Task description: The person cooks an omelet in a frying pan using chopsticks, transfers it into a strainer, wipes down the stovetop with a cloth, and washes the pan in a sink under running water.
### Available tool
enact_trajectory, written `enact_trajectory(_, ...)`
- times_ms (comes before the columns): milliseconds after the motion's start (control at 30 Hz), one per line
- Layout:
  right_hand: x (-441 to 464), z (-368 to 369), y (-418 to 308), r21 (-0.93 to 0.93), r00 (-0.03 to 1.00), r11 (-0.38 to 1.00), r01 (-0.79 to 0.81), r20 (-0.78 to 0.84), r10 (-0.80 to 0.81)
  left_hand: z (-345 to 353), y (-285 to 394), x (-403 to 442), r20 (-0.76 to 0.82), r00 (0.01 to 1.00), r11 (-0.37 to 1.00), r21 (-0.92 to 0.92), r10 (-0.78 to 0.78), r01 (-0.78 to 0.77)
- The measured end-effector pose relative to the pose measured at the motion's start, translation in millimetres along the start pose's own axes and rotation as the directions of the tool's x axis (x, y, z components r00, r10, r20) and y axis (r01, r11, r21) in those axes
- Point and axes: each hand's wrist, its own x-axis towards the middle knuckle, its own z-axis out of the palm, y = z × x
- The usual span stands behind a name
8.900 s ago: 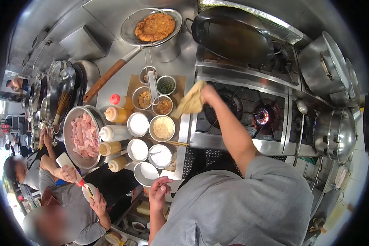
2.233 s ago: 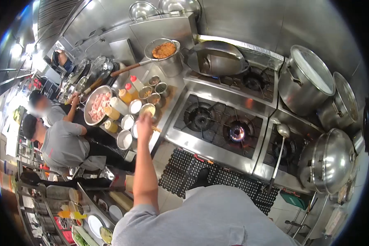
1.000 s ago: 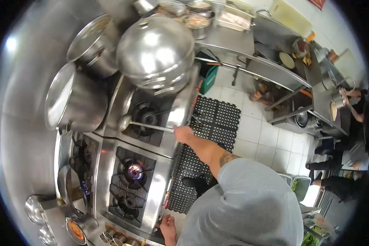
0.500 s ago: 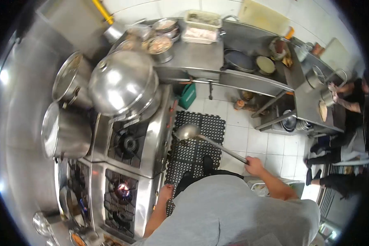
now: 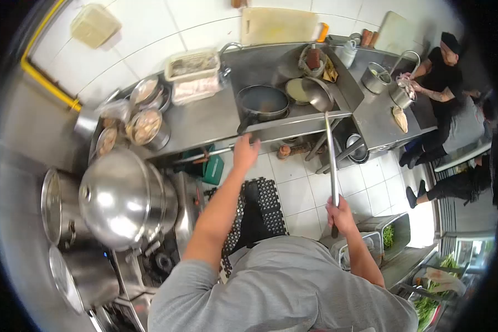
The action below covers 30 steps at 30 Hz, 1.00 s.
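My right hand (image 5: 342, 214) is closed around the long handle of a steel ladle (image 5: 332, 160). The ladle stretches away from me, and its bowl is above the steel sink (image 5: 271, 74), beside a round pale-green-topped container (image 5: 297, 91). My left hand (image 5: 245, 150) is stretched forward at the sink's front edge with its fingers apart, holding nothing. Just beyond those fingers is the handle of a dark frying pan (image 5: 264, 101) lying in the sink. Whether the fingertips touch that handle I cannot make out.
A big domed steel pot (image 5: 119, 196) and tall stockpots (image 5: 83, 276) stand at my left by the burners. Food-filled bowls (image 5: 148, 127) and a plastic tub (image 5: 192, 66) sit on the counter. At the far right a person (image 5: 445, 72) works over a pot. Black matting (image 5: 271, 205) lies underfoot.
The view has shifted toward the sink. My right hand has carried the ladle from above the floor mat to over the sink. My left hand has reached forward from beside the stove toward the pan.
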Motion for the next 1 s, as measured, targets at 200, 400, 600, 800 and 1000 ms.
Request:
enact_trajectory(200, 135.0, 59.1, -93.6, 0.596, 0.922, 0.720, -0.356, 0.349, 0.166, -37.5, 39.2, 262.5, -0.072, 0.976, 0.918, 0.360, 0.206, -0.168)
enact_trajectory(400, 221.2, 118.8, -139.9, 0.655, 0.848, 0.542, -0.527, 0.445, 0.287, -5.1, -14.9, 418.6, 0.205, 0.978, 0.712, 0.680, 0.044, -0.175)
enact_trajectory(600, 269.1, 137.0, -161.7, 0.689, 0.798, 0.403, -0.603, 0.517, 0.311, 42.0, -20.6, 358.9, 0.120, 0.938, 0.887, 0.304, 0.326, -0.347)
enact_trajectory(800, 299.4, 149.4, -193.6, 0.732, 0.746, 0.163, -0.661, 0.619, 0.244, 89.2, -61.0, 394.5, 0.230, 0.927, 0.593, -0.716, -0.298, 0.368)
enact_trajectory(1000, 332.7, 153.2, -190.4, 0.735, 0.723, 0.091, -0.672, 0.625, 0.295, 93.3, -72.8, 394.2, 0.451, 0.834, 0.440, -0.709, -0.319, 0.552)
